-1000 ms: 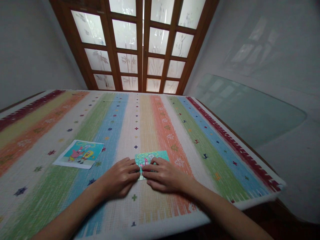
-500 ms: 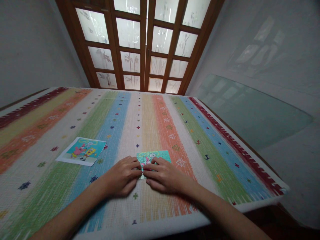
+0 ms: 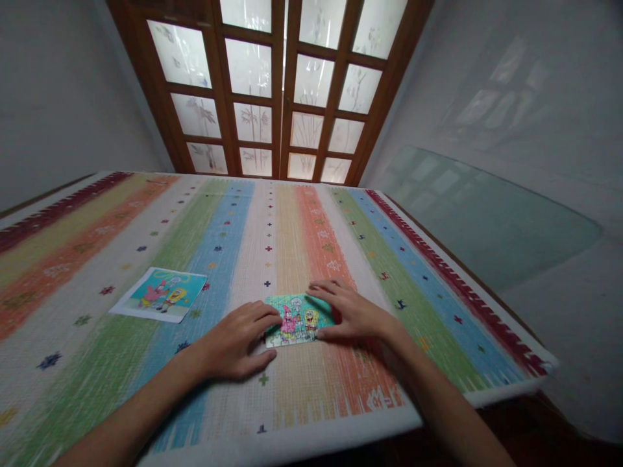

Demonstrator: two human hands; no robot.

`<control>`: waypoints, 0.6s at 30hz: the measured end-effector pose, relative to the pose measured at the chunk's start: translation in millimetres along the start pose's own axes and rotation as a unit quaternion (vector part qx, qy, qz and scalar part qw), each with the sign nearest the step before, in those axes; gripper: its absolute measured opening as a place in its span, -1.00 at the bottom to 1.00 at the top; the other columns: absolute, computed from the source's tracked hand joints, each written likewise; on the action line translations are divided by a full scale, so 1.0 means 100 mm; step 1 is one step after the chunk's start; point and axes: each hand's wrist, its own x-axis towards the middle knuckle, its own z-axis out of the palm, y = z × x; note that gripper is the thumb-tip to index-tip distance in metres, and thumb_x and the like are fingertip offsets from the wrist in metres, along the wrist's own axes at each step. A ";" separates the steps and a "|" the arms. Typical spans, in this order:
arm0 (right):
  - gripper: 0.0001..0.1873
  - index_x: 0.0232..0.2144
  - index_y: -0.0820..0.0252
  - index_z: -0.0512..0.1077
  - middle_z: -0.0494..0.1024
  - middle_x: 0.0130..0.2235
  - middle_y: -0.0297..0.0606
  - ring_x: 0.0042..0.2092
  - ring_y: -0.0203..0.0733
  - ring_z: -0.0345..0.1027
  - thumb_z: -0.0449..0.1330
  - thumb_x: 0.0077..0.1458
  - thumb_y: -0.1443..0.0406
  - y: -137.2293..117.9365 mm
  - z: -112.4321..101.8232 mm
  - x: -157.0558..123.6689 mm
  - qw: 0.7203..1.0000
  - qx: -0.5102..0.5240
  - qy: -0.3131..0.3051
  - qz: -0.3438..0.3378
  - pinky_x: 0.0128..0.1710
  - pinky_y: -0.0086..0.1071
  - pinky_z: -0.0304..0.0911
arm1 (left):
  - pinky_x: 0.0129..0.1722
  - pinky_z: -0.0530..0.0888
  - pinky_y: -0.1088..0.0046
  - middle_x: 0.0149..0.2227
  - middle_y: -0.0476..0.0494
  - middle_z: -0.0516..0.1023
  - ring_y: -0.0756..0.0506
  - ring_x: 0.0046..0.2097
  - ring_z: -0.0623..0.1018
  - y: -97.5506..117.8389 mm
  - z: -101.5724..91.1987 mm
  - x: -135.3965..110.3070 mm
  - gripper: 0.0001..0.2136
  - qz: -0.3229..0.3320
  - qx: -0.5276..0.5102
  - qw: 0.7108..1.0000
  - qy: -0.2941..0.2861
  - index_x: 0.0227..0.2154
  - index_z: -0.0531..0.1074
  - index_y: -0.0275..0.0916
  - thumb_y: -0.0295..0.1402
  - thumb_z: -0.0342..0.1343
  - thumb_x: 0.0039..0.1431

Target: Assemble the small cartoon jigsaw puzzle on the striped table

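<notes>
A small cartoon jigsaw puzzle (image 3: 296,319) lies flat on the striped tablecloth (image 3: 302,240) near the front edge. My left hand (image 3: 238,340) rests at its left side, fingers loosely curled, fingertips touching the puzzle's left edge. At the puzzle's right side sits my right hand (image 3: 350,311), fingers spread, thumb along the lower right corner and fingertips at the upper right corner. Neither hand lifts anything. Farther left lies a printed picture card (image 3: 160,294) with the same cartoon scene.
The table's right edge (image 3: 462,279) drops off to a grey floor and a glass pane (image 3: 487,214). A wooden door with frosted panes (image 3: 277,91) stands beyond the far edge. Grey walls stand left and right.
My right hand slid from on top of the puzzle to its right edge and opened its fingers, uncovering the picture. My left hand barely moved.
</notes>
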 end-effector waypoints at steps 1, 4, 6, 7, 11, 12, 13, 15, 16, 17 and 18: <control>-0.09 0.32 0.15 0.27 0.38 0.26 -0.01 0.27 0.08 0.15 0.48 -0.01 0.09 0.04 -0.03 -0.02 1.000 0.010 -0.005 0.008 0.26 0.04 0.16 | 0.03 0.50 0.07 0.06 -0.27 0.51 -0.26 0.03 0.51 -0.01 0.00 0.00 -0.57 -0.001 0.009 1.000 0.000 0.16 0.33 -0.21 -0.29 0.14 0.24; 0.00 0.32 0.14 0.26 0.41 0.22 -0.05 0.25 0.08 0.19 0.54 -0.10 0.11 0.14 -0.07 -0.06 0.999 0.039 -0.016 0.016 0.25 0.01 0.19 | 0.10 0.46 0.00 0.15 -0.33 0.45 -0.32 0.11 0.46 -0.06 0.01 -0.01 -0.44 -0.009 0.043 0.999 0.007 0.24 0.23 -0.23 -0.21 0.19 0.23; 0.03 0.32 0.14 0.27 0.42 0.21 -0.06 0.23 0.09 0.21 0.57 -0.15 0.12 0.17 -0.07 -0.07 0.998 0.054 -0.013 0.017 0.24 0.00 0.22 | 0.12 0.45 -0.01 0.18 -0.36 0.43 -0.35 0.15 0.44 -0.09 0.01 -0.02 -0.37 -0.015 0.060 0.998 0.015 0.28 0.17 -0.25 -0.18 0.20 0.22; 0.04 0.31 0.14 0.27 0.42 0.20 -0.06 0.23 0.09 0.21 0.58 -0.17 0.12 0.18 -0.07 -0.07 0.998 0.059 -0.011 0.017 0.23 -0.01 0.23 | 0.13 0.44 0.00 0.18 -0.37 0.42 -0.36 0.15 0.43 -0.11 0.02 -0.03 -0.35 -0.019 0.064 0.998 0.018 0.29 0.15 -0.26 -0.17 0.20 0.22; 0.09 0.29 0.19 0.30 0.42 0.19 -0.04 0.23 0.11 0.20 0.62 -0.27 0.15 0.19 -0.07 -0.07 0.997 0.067 -0.019 0.018 0.23 0.00 0.24 | 0.16 0.41 -0.03 0.19 -0.39 0.42 -0.38 0.17 0.43 -0.15 0.03 -0.05 -0.31 -0.024 0.075 0.997 0.025 0.32 0.08 -0.26 -0.14 0.19 0.23; 0.08 0.28 0.20 0.30 0.42 0.19 -0.03 0.23 0.11 0.21 0.62 -0.28 0.16 0.18 -0.08 -0.07 0.997 0.069 -0.021 0.018 0.23 0.00 0.24 | 0.18 0.40 -0.05 0.20 -0.40 0.42 -0.38 0.17 0.43 -0.16 0.04 -0.05 -0.30 -0.022 0.080 0.996 0.026 0.33 0.07 -0.27 -0.13 0.19 0.24; 0.08 0.28 0.20 0.31 0.43 0.18 -0.03 0.22 0.11 0.21 0.62 -0.28 0.17 0.18 -0.08 -0.06 0.997 0.070 -0.022 0.016 0.23 0.01 0.25 | 0.19 0.38 -0.07 0.20 -0.41 0.42 -0.39 0.18 0.43 -0.16 0.04 -0.06 -0.31 -0.021 0.085 0.996 0.025 0.33 0.07 -0.27 -0.12 0.18 0.24; 0.05 0.26 0.19 0.33 0.44 0.17 -0.05 0.21 0.10 0.22 0.62 -0.28 0.18 0.16 -0.10 -0.05 0.997 0.072 -0.022 0.013 0.22 0.02 0.25 | 0.20 0.37 -0.06 0.20 -0.42 0.42 -0.39 0.19 0.42 -0.16 0.04 -0.06 -0.32 -0.024 0.091 0.995 0.022 0.32 0.09 -0.30 -0.13 0.17 0.25; 0.04 0.25 0.18 0.33 0.44 0.17 -0.06 0.21 0.10 0.23 0.62 -0.27 0.19 0.15 -0.11 -0.05 0.997 0.072 -0.022 0.011 0.22 0.02 0.25 | 0.21 0.37 -0.05 0.20 -0.42 0.41 -0.38 0.19 0.42 -0.16 0.04 -0.06 -0.32 -0.027 0.092 0.995 0.020 0.31 0.09 -0.31 -0.13 0.17 0.25; 0.03 0.24 0.17 0.34 0.45 0.16 -0.07 0.21 0.10 0.23 0.62 -0.27 0.20 0.14 -0.11 -0.04 0.997 0.073 -0.021 0.009 0.21 0.01 0.26 | 0.21 0.38 -0.04 0.21 -0.42 0.41 -0.38 0.20 0.42 -0.17 0.04 -0.07 -0.33 -0.030 0.092 0.995 0.018 0.31 0.10 -0.31 -0.13 0.17 0.25; 0.02 0.24 0.17 0.35 0.45 0.15 -0.07 0.20 0.10 0.24 0.62 -0.27 0.20 0.13 -0.12 -0.04 0.997 0.074 -0.020 0.008 0.20 0.01 0.27 | 0.20 0.38 -0.02 0.21 -0.42 0.40 -0.38 0.21 0.41 -0.17 0.04 -0.07 -0.33 -0.034 0.093 0.995 0.015 0.31 0.10 -0.31 -0.14 0.17 0.25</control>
